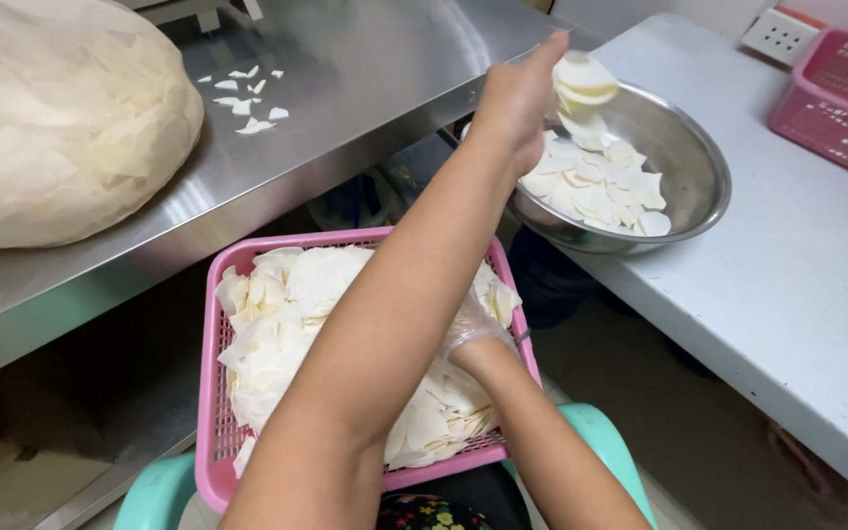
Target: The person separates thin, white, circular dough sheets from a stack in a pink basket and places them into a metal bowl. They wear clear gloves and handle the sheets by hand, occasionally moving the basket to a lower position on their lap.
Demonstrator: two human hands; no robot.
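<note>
1. Now your left hand (pixel 517 98) pinches a small stack of slices (pixel 581 83) over the bowl (pixel 699 167)
2. Your right hand (pixel 473 329), in a clear glove, rests in the pink basket (pixel 213 412) of slices; can't tell its grip
3. Slices look thin, light, brittle; likely best pinched by the edges, loosely
</note>
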